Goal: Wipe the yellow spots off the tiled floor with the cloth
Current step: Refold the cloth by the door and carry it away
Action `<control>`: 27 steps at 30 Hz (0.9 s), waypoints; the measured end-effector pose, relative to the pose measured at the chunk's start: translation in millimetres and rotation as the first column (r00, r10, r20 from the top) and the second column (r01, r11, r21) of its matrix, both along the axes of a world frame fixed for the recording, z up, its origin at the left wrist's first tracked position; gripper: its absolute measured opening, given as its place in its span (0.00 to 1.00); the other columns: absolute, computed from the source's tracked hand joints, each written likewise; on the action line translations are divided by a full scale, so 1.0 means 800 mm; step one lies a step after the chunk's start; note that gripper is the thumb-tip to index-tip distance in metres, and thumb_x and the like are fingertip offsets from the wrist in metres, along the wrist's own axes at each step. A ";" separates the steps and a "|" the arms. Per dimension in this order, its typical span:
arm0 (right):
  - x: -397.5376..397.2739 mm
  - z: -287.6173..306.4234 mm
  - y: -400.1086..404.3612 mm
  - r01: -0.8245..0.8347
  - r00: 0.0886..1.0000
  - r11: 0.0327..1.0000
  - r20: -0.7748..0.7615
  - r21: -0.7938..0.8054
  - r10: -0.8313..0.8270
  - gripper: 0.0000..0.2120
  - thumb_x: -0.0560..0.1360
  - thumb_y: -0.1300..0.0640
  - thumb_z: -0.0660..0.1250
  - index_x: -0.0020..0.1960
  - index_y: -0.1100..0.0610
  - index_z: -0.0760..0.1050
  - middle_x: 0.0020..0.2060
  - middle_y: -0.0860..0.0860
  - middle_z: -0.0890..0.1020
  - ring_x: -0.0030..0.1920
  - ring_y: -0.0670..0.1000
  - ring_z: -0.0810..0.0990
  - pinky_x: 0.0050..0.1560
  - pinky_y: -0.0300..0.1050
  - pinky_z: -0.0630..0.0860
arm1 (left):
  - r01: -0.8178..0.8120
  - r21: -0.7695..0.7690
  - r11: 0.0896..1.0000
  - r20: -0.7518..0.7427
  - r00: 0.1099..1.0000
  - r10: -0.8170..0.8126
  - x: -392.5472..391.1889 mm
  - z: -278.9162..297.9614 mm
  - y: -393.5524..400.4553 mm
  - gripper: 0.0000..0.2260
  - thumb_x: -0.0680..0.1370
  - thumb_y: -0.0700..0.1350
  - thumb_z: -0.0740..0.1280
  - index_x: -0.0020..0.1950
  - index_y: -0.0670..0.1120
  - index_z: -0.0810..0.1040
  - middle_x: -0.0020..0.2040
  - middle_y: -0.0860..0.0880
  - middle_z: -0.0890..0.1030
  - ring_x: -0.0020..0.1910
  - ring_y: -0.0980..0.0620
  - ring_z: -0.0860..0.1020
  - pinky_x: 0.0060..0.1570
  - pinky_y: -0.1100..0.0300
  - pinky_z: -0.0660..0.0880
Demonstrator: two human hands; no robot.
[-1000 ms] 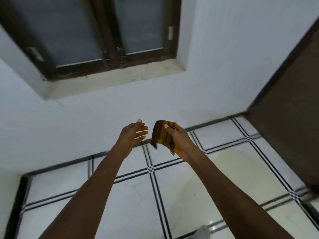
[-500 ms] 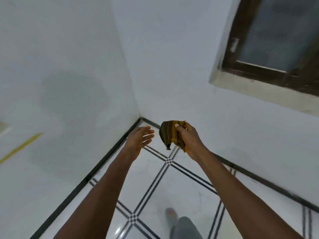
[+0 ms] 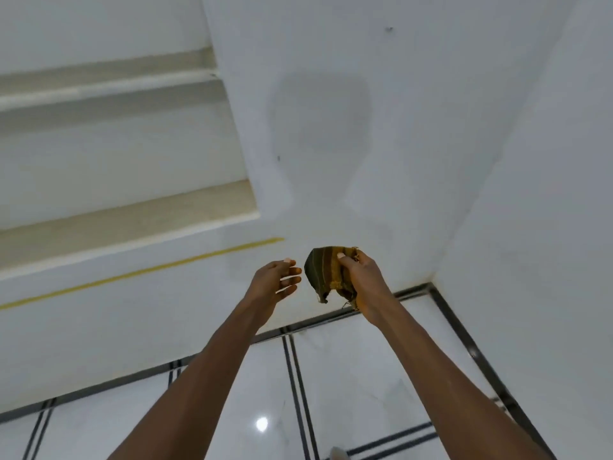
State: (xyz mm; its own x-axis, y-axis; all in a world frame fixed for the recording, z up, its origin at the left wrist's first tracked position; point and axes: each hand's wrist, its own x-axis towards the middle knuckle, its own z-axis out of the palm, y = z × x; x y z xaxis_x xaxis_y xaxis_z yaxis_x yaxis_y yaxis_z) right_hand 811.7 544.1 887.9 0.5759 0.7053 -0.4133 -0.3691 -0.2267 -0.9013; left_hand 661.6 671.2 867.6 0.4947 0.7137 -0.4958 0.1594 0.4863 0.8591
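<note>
My right hand is held out at chest height, shut on a crumpled olive-brown striped cloth that hangs from my thumb and fingers. My left hand is raised beside it, a small gap away from the cloth, with fingers loosely apart and nothing in it. Below lies the white tiled floor with thin black double lines. No yellow spots show on the visible tiles.
White walls meet in a corner ahead on the right. Recessed wall shelves fill the upper left, with a thin yellow line on the wall beneath them. A light reflection glints on the floor. A foot tip shows at the bottom.
The view has swung from the window wall round to a corner and then to the shelf wall. Both hands keep the same pose, the right still holding the cloth.
</note>
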 end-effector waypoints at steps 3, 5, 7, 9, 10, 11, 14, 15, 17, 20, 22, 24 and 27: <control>-0.021 -0.004 0.098 -0.076 0.996 0.997 0.038 -0.010 0.077 0.10 0.85 0.54 0.64 0.63 0.55 0.78 0.56 0.58 0.85 0.52 0.56 0.85 0.44 0.46 0.82 | -0.129 -0.022 0.991 0.029 0.991 0.129 -0.034 0.001 0.073 0.10 0.85 0.46 0.64 0.61 0.41 0.80 0.54 0.43 0.84 0.52 0.46 0.83 0.54 0.55 0.80; -0.042 -0.012 0.159 -0.105 0.992 0.994 0.071 -0.033 0.108 0.10 0.85 0.53 0.63 0.63 0.53 0.78 0.57 0.57 0.84 0.56 0.58 0.85 0.44 0.47 0.82 | -0.194 -0.048 0.980 0.033 0.980 0.195 -0.061 -0.001 0.119 0.11 0.84 0.45 0.64 0.61 0.41 0.80 0.55 0.43 0.84 0.52 0.45 0.83 0.55 0.55 0.80; -0.062 -0.016 0.217 -0.147 0.982 0.988 0.111 -0.044 0.151 0.10 0.85 0.53 0.63 0.64 0.53 0.77 0.58 0.56 0.84 0.58 0.58 0.85 0.43 0.46 0.82 | -0.240 -0.063 0.969 0.044 0.969 0.243 -0.079 -0.004 0.167 0.11 0.84 0.46 0.64 0.62 0.41 0.79 0.56 0.43 0.84 0.54 0.45 0.83 0.56 0.55 0.80; -0.081 -0.020 0.283 -0.187 0.971 0.981 0.141 -0.058 0.194 0.10 0.85 0.53 0.63 0.64 0.53 0.76 0.58 0.55 0.83 0.58 0.57 0.84 0.43 0.44 0.81 | -0.287 -0.082 0.955 0.063 0.954 0.292 -0.099 -0.007 0.222 0.13 0.85 0.47 0.64 0.63 0.41 0.79 0.57 0.43 0.84 0.57 0.44 0.83 0.56 0.54 0.80; -0.089 -0.021 0.312 -0.197 0.967 0.979 0.151 -0.060 0.204 0.09 0.85 0.53 0.62 0.64 0.53 0.76 0.58 0.55 0.83 0.58 0.56 0.84 0.43 0.44 0.81 | -0.301 -0.091 0.949 0.077 0.948 0.308 -0.108 -0.007 0.244 0.13 0.85 0.48 0.63 0.64 0.41 0.78 0.58 0.43 0.84 0.58 0.44 0.83 0.57 0.54 0.80; -0.096 -0.023 0.339 -0.205 0.965 0.977 0.157 -0.058 0.212 0.09 0.85 0.54 0.62 0.63 0.54 0.76 0.58 0.55 0.83 0.59 0.56 0.84 0.44 0.43 0.81 | -0.313 -0.104 0.944 0.091 0.942 0.322 -0.115 -0.010 0.268 0.14 0.85 0.49 0.63 0.64 0.41 0.78 0.59 0.43 0.84 0.59 0.44 0.83 0.58 0.53 0.80; -0.110 -0.024 0.422 -0.231 0.959 0.971 0.155 -0.062 0.238 0.08 0.85 0.55 0.62 0.61 0.55 0.77 0.57 0.55 0.84 0.58 0.56 0.84 0.48 0.46 0.83 | -0.338 -0.153 0.929 0.116 0.927 0.357 -0.132 -0.010 0.335 0.14 0.85 0.50 0.63 0.63 0.42 0.78 0.59 0.43 0.84 0.60 0.44 0.83 0.60 0.52 0.79; -0.114 -0.026 0.458 -0.242 0.956 0.968 0.153 -0.062 0.249 0.08 0.85 0.54 0.62 0.60 0.54 0.77 0.57 0.55 0.84 0.57 0.56 0.84 0.48 0.47 0.83 | -0.342 -0.157 0.927 0.118 0.925 0.361 -0.139 -0.012 0.365 0.13 0.85 0.49 0.63 0.62 0.42 0.78 0.59 0.43 0.85 0.59 0.45 0.83 0.59 0.53 0.79; -0.110 -0.030 0.507 -0.255 0.949 0.965 0.177 -0.059 0.261 0.08 0.84 0.54 0.63 0.61 0.54 0.77 0.58 0.56 0.83 0.57 0.57 0.84 0.51 0.51 0.85 | -0.354 -0.154 0.922 0.117 0.920 0.373 -0.147 -0.013 0.406 0.12 0.85 0.49 0.63 0.61 0.42 0.79 0.58 0.43 0.85 0.58 0.45 0.84 0.58 0.54 0.80; -0.093 -0.048 0.570 -0.256 0.860 0.941 0.392 -0.220 0.325 0.16 0.84 0.54 0.63 0.70 0.55 0.74 0.63 0.52 0.80 0.63 0.56 0.81 0.62 0.49 0.81 | -0.364 -0.150 0.919 0.095 0.920 0.380 -0.154 -0.024 0.464 0.11 0.85 0.48 0.63 0.60 0.42 0.79 0.55 0.44 0.85 0.55 0.46 0.84 0.56 0.54 0.80; -0.082 -0.062 0.589 -0.205 0.765 0.913 0.524 -0.353 0.374 0.18 0.84 0.57 0.64 0.72 0.59 0.72 0.64 0.54 0.80 0.65 0.57 0.79 0.60 0.43 0.76 | -0.346 -0.152 0.926 0.086 0.929 0.361 -0.154 -0.038 0.488 0.10 0.85 0.47 0.63 0.59 0.43 0.80 0.55 0.44 0.86 0.55 0.46 0.84 0.57 0.54 0.80; -0.073 -0.078 0.595 -0.166 0.719 0.907 0.582 -0.387 0.380 0.16 0.83 0.60 0.65 0.70 0.60 0.74 0.62 0.57 0.82 0.64 0.59 0.81 0.58 0.42 0.75 | -0.312 -0.162 0.936 0.087 0.940 0.328 -0.148 -0.048 0.496 0.10 0.85 0.47 0.64 0.59 0.43 0.80 0.57 0.43 0.86 0.56 0.46 0.85 0.57 0.54 0.80; -0.064 -0.091 0.592 -0.139 0.682 0.911 0.630 -0.388 0.372 0.13 0.81 0.62 0.66 0.66 0.61 0.76 0.59 0.57 0.84 0.60 0.58 0.83 0.57 0.42 0.77 | -0.260 -0.184 0.948 0.115 0.952 0.283 -0.132 -0.062 0.502 0.11 0.84 0.46 0.65 0.62 0.42 0.80 0.58 0.43 0.86 0.57 0.45 0.85 0.56 0.54 0.80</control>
